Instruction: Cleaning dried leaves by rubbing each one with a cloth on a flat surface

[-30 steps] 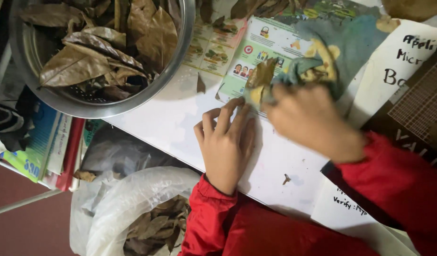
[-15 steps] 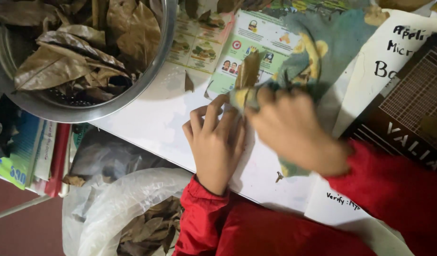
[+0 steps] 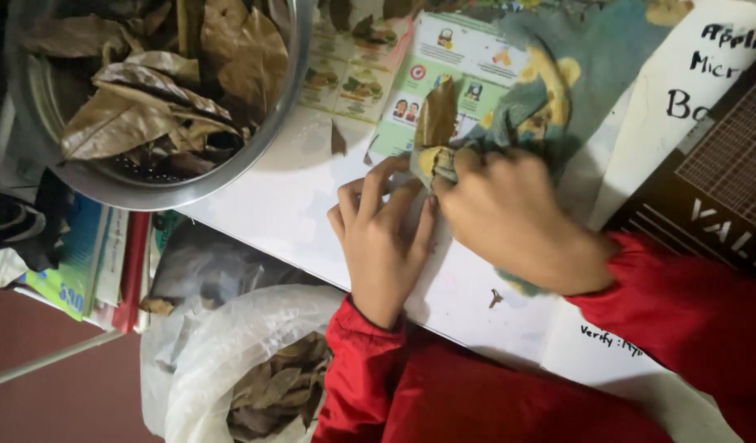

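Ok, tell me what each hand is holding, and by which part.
The right hand pinches a blue-and-yellow cloth around the lower end of a dry brown leaf. The left hand lies flat on the white table, fingertips at the leaf's base, holding nothing.

bowl point(image 3: 273, 123): shiny metal | leaf point(image 3: 437, 115): dry, matt, crinkled | cloth point(image 3: 550, 90): soft fabric | bag point(image 3: 222, 361): translucent plastic

Leaves point(image 3: 157, 90) in bowl point(image 3: 288, 90), left of hands point(image 3: 444, 221)
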